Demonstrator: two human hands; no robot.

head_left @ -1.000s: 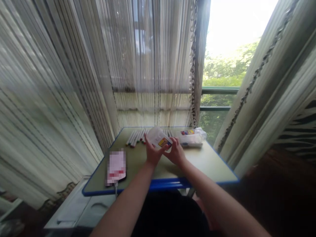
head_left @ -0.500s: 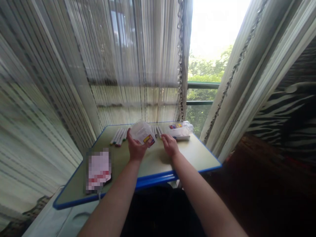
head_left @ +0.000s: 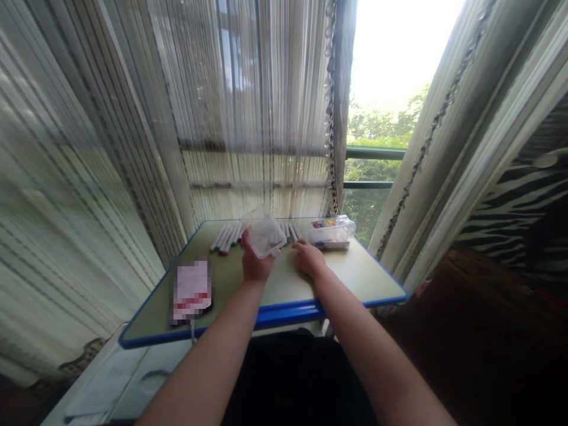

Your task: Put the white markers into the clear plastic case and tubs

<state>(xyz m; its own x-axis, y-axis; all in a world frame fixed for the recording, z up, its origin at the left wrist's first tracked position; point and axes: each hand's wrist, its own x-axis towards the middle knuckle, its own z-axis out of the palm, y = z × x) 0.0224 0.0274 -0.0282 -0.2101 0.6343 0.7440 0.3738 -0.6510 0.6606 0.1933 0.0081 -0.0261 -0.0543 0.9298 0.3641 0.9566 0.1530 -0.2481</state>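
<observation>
One box [head_left: 266, 238] in left fingers [head_left: 245, 239]

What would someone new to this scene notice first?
Probably the bright gap between the curtains, at upper right. Next, near the middle, the clear plastic box in the left hand, above the blue-edged table. White markers lie towards the table's far edge.

A pixelated, phone-like device [head_left: 192, 290] lies near the left edge of the pale, blue-rimmed surface [head_left: 359, 281], a whitish cable [head_left: 192, 331] running off the near side. Striped, see-through curtains [head_left: 248, 118] hang behind — parted at right, where a green railing [head_left: 375, 154] and leafy greenery [head_left: 377, 127] show. Farther right is a zebra-striped pattern [head_left: 523, 204] — what it covers is unclear.
</observation>
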